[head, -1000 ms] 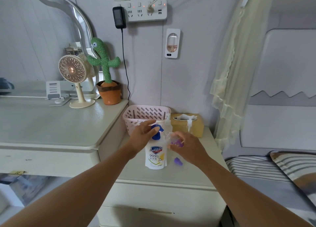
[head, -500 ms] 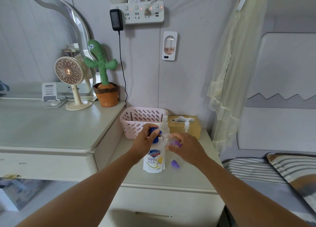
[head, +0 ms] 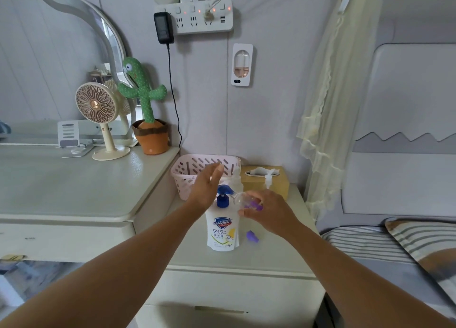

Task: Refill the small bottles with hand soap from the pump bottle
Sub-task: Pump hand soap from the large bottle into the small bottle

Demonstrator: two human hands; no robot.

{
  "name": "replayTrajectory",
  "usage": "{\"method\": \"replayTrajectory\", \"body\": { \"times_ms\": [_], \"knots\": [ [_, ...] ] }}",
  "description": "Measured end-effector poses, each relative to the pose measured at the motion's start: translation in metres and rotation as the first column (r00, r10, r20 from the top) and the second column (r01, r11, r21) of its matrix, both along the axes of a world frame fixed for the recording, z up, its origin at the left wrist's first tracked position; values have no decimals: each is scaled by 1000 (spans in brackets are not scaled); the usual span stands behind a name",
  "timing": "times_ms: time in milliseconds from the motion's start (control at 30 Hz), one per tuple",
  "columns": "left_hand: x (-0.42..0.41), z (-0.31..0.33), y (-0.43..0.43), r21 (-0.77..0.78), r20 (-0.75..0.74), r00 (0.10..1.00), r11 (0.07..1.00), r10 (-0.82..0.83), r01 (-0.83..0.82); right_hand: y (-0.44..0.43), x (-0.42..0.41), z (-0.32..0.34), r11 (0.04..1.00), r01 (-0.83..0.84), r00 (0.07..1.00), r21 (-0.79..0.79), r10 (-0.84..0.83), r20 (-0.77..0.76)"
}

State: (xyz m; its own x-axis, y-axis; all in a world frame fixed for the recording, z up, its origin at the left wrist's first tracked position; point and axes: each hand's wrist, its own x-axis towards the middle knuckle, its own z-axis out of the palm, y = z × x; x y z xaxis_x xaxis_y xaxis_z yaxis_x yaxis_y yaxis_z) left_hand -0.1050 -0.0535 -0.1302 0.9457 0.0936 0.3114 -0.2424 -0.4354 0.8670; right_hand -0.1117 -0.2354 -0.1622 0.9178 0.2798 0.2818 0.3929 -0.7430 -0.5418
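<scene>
A white hand-soap pump bottle with a blue pump head stands upright on the low bedside cabinet. My left hand hovers just left of and above the pump, fingers straight, off the pump. My right hand holds a small clear bottle with purple inside, tilted with its mouth at the pump spout. A purple cap lies on the cabinet beside the pump bottle. Another clear bottle stands behind the pump.
A pink slotted basket sits behind the pump bottle, a tissue box to its right. On the higher dresser at left stand a fan and a cactus toy. A bed lies to the right.
My left hand has lifted off the blue pump head, and its fingers have straightened. The pump head has risen. My right hand still holds the small bottle at the spout.
</scene>
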Motion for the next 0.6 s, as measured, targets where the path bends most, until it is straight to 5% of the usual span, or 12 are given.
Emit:
{"method": "replayTrajectory", "body": {
  "times_ms": [100, 200, 600],
  "knots": [
    [24, 14, -1, 314, 38, 985, 933, 171, -174, 0, -1, 1, 1000, -11, 1000, 26, 12, -23],
    [38, 22, -9, 658, -27, 970, 735, 243, -165, -1, -4, 3, 998, -21, 999, 55, 23, -39],
    [61, 6, -27, 758, -284, 915, 652, 287, 31, 1, -5, -1, 987, -32, 997, 160, 43, -67]
  ]
}}
